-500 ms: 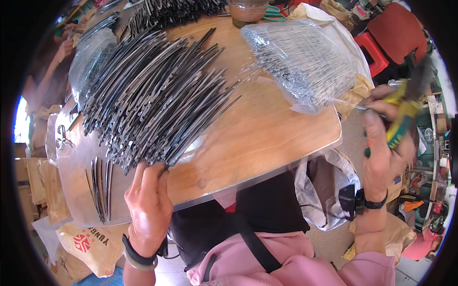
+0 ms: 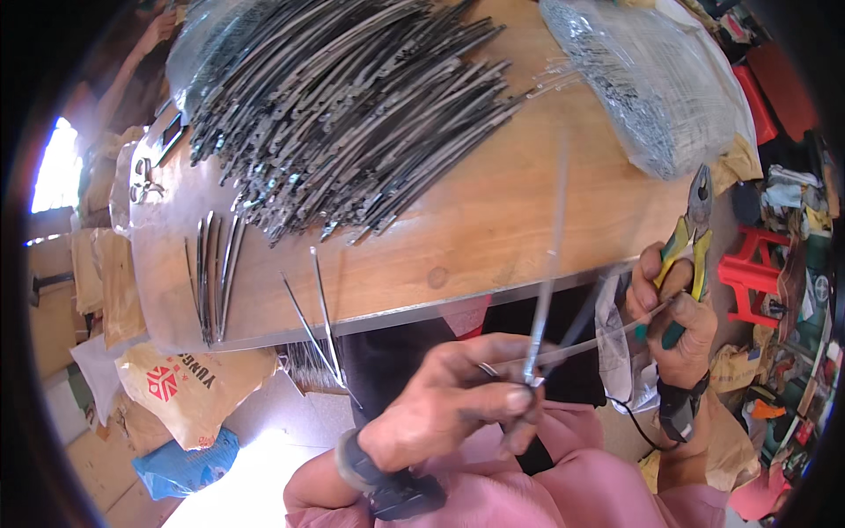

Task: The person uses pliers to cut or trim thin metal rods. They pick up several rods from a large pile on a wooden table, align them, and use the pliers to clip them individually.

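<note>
My left hand (image 2: pixel 458 396) is closed, pinching the end of a thin strip (image 2: pixel 547 290) that rises blurred above the fingers. A second thin, pale strip (image 2: pixel 590 348) spans from my left fingers to my right hand (image 2: pixel 682 321). My right hand is wrapped round pliers (image 2: pixel 695 238) with yellow and green handles, jaws pointing up, and its thumb and fingers also pinch the pale strip. A large pile of long, dark, thin strips (image 2: pixel 352 123) with holes in their ends covers the far left of the table. The exact join at my left fingertips is blurred.
Several strips (image 2: pixel 211 273) lie apart at the table's left, and two more (image 2: pixel 321 308) lean over its front edge. A clear bag of thin silvery wires (image 2: pixel 660 97) lies at the far right. Scissors (image 2: pixel 145 176), a brown sack (image 2: pixel 194 387) and a red stool (image 2: pixel 753 273) surround the table.
My left hand has left the pile's near edge and now holds a strip before my body. My right hand, with the pliers, has come down from beside the wire bag. The view has shifted.
</note>
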The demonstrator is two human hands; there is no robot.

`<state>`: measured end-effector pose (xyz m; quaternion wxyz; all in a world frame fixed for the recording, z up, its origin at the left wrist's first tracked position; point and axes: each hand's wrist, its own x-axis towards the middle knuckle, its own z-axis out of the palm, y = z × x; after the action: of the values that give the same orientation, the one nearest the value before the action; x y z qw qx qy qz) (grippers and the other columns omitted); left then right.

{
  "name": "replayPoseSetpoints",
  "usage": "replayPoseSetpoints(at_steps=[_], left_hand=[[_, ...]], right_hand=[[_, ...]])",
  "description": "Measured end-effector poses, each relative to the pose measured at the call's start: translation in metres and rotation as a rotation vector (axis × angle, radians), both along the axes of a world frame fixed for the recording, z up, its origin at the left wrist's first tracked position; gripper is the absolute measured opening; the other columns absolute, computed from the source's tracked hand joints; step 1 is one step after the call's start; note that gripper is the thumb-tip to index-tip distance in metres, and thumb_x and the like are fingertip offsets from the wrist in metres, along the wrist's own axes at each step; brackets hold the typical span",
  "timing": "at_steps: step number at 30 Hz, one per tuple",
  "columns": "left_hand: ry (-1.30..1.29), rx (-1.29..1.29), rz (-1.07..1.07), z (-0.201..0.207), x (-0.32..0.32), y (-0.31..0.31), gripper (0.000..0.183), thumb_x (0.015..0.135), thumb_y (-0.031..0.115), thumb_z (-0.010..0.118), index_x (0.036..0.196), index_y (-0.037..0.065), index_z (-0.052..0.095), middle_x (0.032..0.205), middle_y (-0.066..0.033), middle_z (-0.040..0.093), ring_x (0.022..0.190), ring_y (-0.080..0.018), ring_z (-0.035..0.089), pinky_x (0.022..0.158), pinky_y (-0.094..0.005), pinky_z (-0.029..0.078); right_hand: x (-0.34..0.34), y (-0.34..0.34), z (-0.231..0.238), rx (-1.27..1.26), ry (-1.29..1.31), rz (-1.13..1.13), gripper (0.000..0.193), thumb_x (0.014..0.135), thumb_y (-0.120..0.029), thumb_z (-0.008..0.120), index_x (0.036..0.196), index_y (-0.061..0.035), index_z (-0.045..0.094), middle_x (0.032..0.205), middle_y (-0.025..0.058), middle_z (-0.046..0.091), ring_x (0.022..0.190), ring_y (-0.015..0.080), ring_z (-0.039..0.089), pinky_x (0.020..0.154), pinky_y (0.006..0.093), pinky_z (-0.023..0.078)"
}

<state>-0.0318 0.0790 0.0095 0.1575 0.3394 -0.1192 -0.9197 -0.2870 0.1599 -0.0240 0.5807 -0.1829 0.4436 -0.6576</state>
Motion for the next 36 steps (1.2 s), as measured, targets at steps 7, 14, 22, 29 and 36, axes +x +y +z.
replayPoseSetpoints(at_steps=[7,14,22,29,36], left_hand=[[-0.098,-0.256,0.096,-0.028,0.02,0.003,0.019,0.086,-0.003,0.064,0.104,-0.006,0.061,0.082,-0.0133,0.066,0.064,-0.0185,0.064,0.058,-0.029,0.051],[-0.417,-0.53,0.018,-0.029,0.022,0.011,0.015,0.083,-0.006,0.066,0.097,-0.008,0.062,0.078,-0.0122,0.066,0.06,-0.015,0.062,0.053,-0.0245,0.049],[-0.491,-0.518,-0.009,-0.04,0.031,0.008,0.016,0.081,-0.006,0.066,0.097,-0.009,0.063,0.076,-0.0132,0.066,0.058,-0.0158,0.062,0.054,-0.0244,0.049],[-0.476,-0.509,-0.151,-0.033,0.026,0.011,0.013,0.082,-0.008,0.066,0.094,-0.008,0.064,0.076,-0.0105,0.066,0.063,-0.0139,0.063,0.058,-0.0237,0.05],[-0.487,-0.484,-0.194,-0.031,0.029,0.013,0.014,0.082,-0.011,0.066,0.095,-0.007,0.065,0.076,-0.0045,0.064,0.067,-0.0089,0.062,0.06,-0.0212,0.049]], right_hand=[[-0.019,-0.012,0.013,-0.046,0.641,0.047,0.026,0.078,-0.017,0.076,0.088,0.0032,0.065,0.104,0.0147,0.057,0.083,0.0184,0.055,0.072,0.0296,0.044],[-0.016,-0.024,0.026,-0.213,1.164,0.172,0.022,0.078,-0.018,0.078,0.085,0.0017,0.069,0.095,0.0136,0.062,0.085,0.021,0.061,0.074,0.0315,0.048],[-0.004,-0.035,0.031,-0.221,1.238,0.229,0.015,0.077,-0.012,0.075,0.083,-0.0002,0.069,0.095,0.0124,0.062,0.081,0.0207,0.061,0.071,0.0306,0.048],[0.014,-0.05,0.026,-0.394,1.496,0.459,0.024,0.067,-0.014,0.074,0.083,0.0006,0.064,0.101,0.0147,0.059,0.091,0.0317,0.058,0.083,0.0416,0.043],[0.034,-0.068,0.007,-0.533,1.543,0.627,0.028,0.06,-0.007,0.07,0.086,-0.001,0.063,0.104,0.0132,0.058,0.094,0.0295,0.057,0.095,0.0515,0.031]])
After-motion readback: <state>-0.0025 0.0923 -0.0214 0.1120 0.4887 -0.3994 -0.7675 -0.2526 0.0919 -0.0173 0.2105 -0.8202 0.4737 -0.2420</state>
